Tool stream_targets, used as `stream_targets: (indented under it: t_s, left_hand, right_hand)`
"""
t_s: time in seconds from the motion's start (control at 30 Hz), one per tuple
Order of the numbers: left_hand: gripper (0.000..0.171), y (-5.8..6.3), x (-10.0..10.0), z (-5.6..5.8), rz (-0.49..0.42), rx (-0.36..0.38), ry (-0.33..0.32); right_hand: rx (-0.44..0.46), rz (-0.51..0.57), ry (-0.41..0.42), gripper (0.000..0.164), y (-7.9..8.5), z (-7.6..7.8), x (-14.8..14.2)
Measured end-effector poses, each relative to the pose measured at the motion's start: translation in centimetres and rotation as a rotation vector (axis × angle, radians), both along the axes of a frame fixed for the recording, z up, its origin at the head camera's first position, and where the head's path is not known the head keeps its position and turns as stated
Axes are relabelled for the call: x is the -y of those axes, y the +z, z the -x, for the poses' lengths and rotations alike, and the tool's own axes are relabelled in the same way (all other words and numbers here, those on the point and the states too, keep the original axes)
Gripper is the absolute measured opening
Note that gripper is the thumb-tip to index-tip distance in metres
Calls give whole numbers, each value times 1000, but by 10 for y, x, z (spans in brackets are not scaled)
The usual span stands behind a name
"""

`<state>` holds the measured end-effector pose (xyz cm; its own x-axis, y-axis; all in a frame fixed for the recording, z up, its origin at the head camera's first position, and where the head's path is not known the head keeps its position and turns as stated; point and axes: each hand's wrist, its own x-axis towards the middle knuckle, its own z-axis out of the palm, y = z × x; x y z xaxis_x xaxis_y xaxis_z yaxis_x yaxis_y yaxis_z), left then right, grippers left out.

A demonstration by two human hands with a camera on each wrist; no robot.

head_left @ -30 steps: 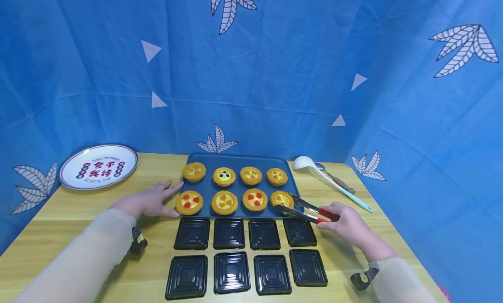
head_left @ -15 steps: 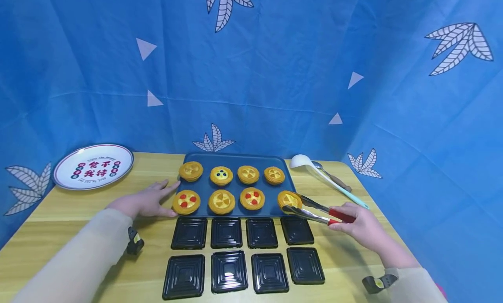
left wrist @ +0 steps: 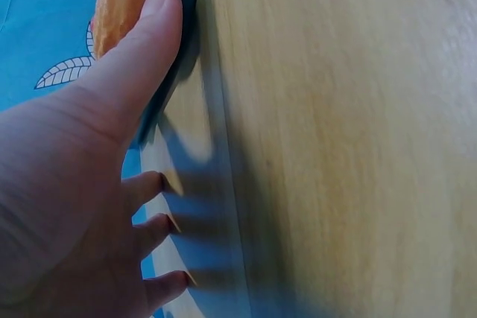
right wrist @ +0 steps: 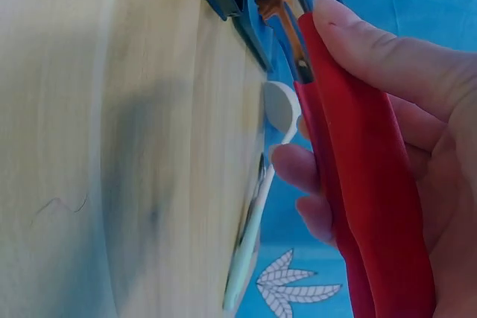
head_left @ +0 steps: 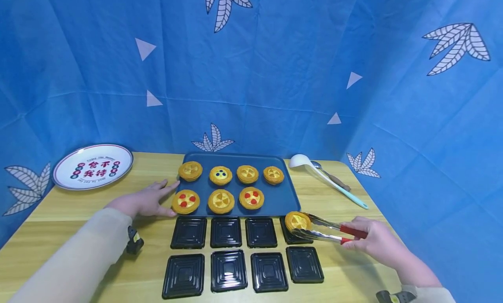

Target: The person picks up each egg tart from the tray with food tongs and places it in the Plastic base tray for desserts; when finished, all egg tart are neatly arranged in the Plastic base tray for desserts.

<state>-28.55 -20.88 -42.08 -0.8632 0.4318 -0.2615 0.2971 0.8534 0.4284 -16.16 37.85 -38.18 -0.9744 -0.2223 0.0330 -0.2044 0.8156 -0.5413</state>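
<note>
My right hand [head_left: 375,239] grips red-handled metal tongs [head_left: 326,237], its thumb and fingers round the handles in the right wrist view. Between the tong tips is an egg tart [head_left: 297,221], over the far right black square tray [head_left: 288,236]; whether it touches that tray I cannot tell. At the left edge of the blue baking tray [head_left: 275,202] lies my left hand [head_left: 147,201], fingers spread. In the left wrist view its thumb [left wrist: 149,35] touches the tray rim, close to a tart [left wrist: 123,1]. Several tarts stay on the baking tray, some with red or blue dots.
Several black square trays [head_left: 229,270] stand in two rows before the baking tray. A white oval plate [head_left: 93,166] sits at the back left. Toward the back right lie a white ladle [head_left: 334,180] with a mint handle and a wooden-handled utensil [head_left: 338,182]. Blue cloth surrounds the table.
The tongs lifted the front right tart off the baking tray and brought it nearer, over a black square tray. My right hand moved right and nearer; the left hand stayed at the tray edge.
</note>
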Motion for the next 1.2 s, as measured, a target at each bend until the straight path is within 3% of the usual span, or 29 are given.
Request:
stream_targets:
  t_s: [0.17,0.3,0.47,0.6,0.83,1.03,1.2]
  left_hand:
    - [108,-2,2,1,0,7,3]
    - [108,0,3,1,-2,9,5]
    - [107,1,5,1,-11,15,13]
    - [106,0,6,0,-21,22,15]
    - [105,-2,5,0,-28,7,0]
    - [105,-2,2,-1,-25,-2,1]
    - [104,-1,0,-1,-26,5,19]
  right_hand:
    - [3,-31,1,53,-2,2,0]
    - [-28,-28,35,60,5,8,2]
    - [-115,-7,66,64,27,24,20]
    - [-150,-69,97,67,38,44,46]
    - [-111,-156,199,68,25,75,91]
    - [-92,-198,178,71,15,89,110]
    - [-74,-204,179,65,11,95,113]
